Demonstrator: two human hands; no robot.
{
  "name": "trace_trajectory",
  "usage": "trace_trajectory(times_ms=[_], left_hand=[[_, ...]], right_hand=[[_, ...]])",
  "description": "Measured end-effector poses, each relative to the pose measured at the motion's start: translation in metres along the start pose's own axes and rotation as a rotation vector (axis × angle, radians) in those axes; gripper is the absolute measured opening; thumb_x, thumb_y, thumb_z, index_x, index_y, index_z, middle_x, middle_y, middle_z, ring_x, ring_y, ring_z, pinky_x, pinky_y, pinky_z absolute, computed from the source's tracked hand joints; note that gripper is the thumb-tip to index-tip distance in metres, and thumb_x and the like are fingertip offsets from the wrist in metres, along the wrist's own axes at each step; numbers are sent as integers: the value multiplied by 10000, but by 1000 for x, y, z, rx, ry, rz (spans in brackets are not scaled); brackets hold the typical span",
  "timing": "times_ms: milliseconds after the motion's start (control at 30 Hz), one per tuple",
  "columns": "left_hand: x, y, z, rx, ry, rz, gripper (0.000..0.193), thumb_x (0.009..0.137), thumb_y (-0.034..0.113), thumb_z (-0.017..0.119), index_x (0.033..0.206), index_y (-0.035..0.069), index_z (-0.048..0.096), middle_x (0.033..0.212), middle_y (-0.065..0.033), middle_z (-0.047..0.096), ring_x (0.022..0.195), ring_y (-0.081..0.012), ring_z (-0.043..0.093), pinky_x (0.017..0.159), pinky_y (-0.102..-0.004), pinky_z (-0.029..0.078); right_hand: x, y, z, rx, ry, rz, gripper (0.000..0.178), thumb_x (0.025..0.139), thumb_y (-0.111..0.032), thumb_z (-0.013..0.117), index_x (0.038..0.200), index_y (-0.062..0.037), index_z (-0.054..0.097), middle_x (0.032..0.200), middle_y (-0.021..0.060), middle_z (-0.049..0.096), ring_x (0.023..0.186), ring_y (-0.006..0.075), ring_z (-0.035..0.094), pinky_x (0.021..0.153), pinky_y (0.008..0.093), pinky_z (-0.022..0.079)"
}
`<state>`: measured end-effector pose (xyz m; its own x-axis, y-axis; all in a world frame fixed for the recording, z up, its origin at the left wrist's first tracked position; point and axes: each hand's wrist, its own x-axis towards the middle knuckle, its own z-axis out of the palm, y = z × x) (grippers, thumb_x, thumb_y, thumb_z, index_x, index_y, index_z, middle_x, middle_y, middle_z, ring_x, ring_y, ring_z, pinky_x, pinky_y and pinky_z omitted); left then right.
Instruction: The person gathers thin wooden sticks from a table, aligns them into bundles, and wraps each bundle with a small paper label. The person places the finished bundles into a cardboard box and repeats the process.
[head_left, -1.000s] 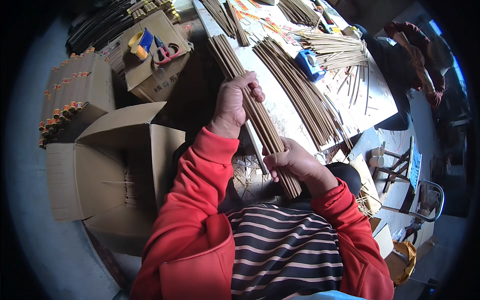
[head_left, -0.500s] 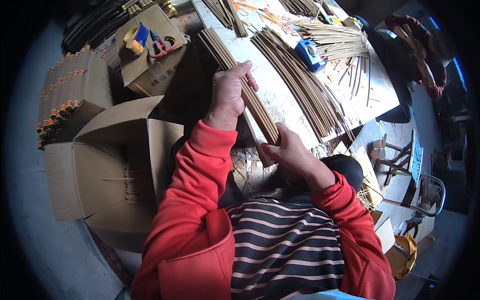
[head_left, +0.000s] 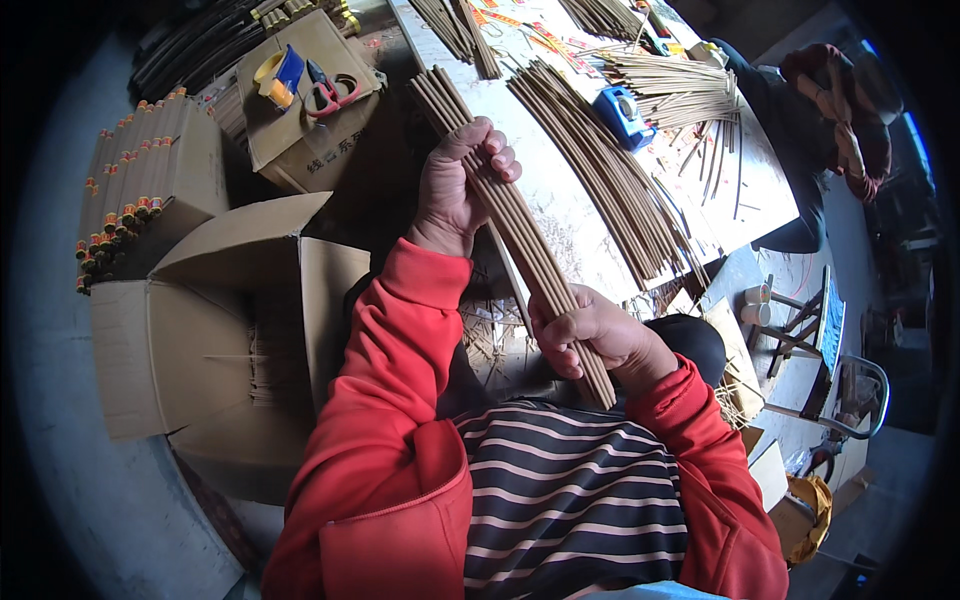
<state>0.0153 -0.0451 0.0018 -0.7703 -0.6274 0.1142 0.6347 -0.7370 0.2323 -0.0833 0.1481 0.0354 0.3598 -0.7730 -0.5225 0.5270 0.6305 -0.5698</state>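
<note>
- Here we go: L hand (head_left: 462,180) clenched round the upper part of a bundle of brown sticks (head_left: 528,240), fingers wrapped over.
- R hand (head_left: 592,335) grips the same bundle lower down, thumb across the top, fingers curled under.
- So both hands grasping, neither free; bundle slants btwn them, far end up-L, near end poking out past the R hand, above the striped top (head_left: 570,490).
- It's held up in front of the wearer, along the L edge of the white table (head_left: 560,205).
- On the table, just R of it: a long row of brown sticks (head_left: 585,160), roughly parallel.
- Next to that, a blue tape dispenser (head_left: 622,118), then paler sticks (head_left: 665,90) fanned out.
- Over L: open cardboard box (head_left: 120,360), flaps out, thin sticks (head_left: 258,375) inside.
- Behind it, a carton (head_left: 340,155) w/ red-handled scissors (head_left: 328,97) on top.
- Far L: stacked banded bundles (head_left: 130,170), red-and-yellow bands.
- Far R: co-worker (head_left: 835,110), arms fwd; too dim to tell what's in their hands.
</note>
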Motion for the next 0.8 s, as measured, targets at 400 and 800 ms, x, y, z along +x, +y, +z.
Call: trace_trajectory(times_ms=[400,800], left_hand=[[-5,-4,8,6,121,-9,113,809,104,613,769,64,515,632,-35,497,529,-144,482,507,-286,424],[-11,-15,11,61,172,9,83,777,95,634,799,60,561,625,-33,513,535,-146,496,513,-280,432]], right_hand=[[7,3,1,-233,109,-53,227,770,-35,591,960,-14,468,654,39,504,523,106,514,481,240,455],[11,5,0,-345,212,-49,265,778,-95,610,977,-4,460,699,40,523,525,109,529,467,249,474]])
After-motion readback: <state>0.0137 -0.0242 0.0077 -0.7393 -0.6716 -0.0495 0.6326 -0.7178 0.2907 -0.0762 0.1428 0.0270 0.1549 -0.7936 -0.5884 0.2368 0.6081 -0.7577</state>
